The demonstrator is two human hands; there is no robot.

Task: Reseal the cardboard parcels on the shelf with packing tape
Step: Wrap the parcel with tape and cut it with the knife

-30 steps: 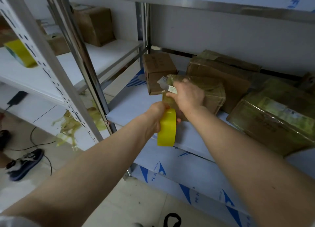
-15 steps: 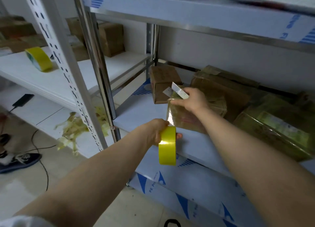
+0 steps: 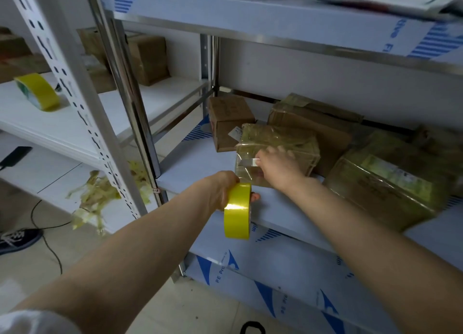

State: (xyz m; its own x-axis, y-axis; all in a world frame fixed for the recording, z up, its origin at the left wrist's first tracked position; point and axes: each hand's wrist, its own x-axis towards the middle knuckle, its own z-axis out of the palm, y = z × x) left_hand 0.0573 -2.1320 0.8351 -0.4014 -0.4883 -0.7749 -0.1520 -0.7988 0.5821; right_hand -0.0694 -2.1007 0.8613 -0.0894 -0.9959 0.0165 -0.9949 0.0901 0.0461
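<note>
While left hand (image 3: 220,191) grips tape roll (image 3: 237,211), parcel (image 3: 283,138) looks glossy, yellowed.

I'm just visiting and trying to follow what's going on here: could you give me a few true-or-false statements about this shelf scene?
1. The left hand holds a yellow tape roll. True.
2. The right hand lies flat on the floor. False: it pinches the tape end at the small taped parcel.
3. A second yellow roll lies on the neighbouring shelf. True.
4. The small parcel is alone on its shelf. False: a plain brown box stands behind it, among others.
</note>
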